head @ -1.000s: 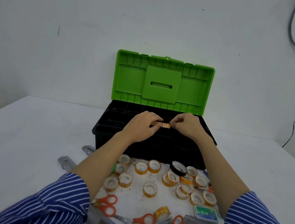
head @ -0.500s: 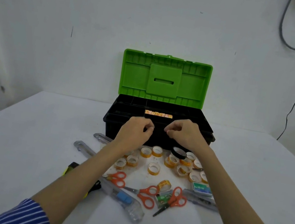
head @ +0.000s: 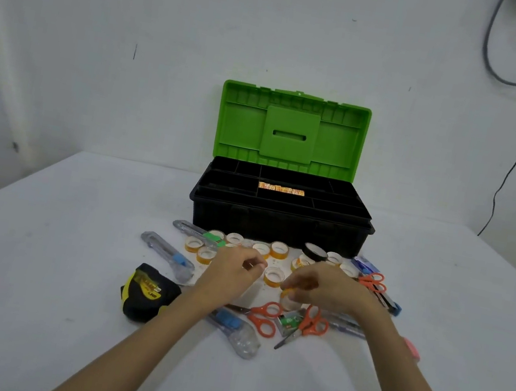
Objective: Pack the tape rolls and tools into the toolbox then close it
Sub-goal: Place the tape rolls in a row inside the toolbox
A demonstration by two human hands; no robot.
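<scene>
The black toolbox (head: 278, 226) stands open at the back of the table with its green lid (head: 292, 132) upright. A row of orange tape rolls (head: 281, 188) lies in a middle tray compartment. Several loose tape rolls (head: 279, 250) are scattered in front of the box. My left hand (head: 230, 273) hovers over them with curled fingers; whether it holds a roll is hidden. My right hand (head: 323, 288) pinches a yellow-orange tape roll (head: 287, 293) low over the table.
A yellow-black tape measure (head: 144, 294) lies at the left. Utility knives (head: 170, 252) and orange scissors (head: 262, 318) surround the rolls, with a black tape roll (head: 314, 251), a green staple box (head: 288, 323) and a blue cutter (head: 387, 302). Cables hang on the right wall.
Both hands left the toolbox tray, leaving the row of rolls there, and came down to the loose rolls. The right hand has taken hold of a roll.
</scene>
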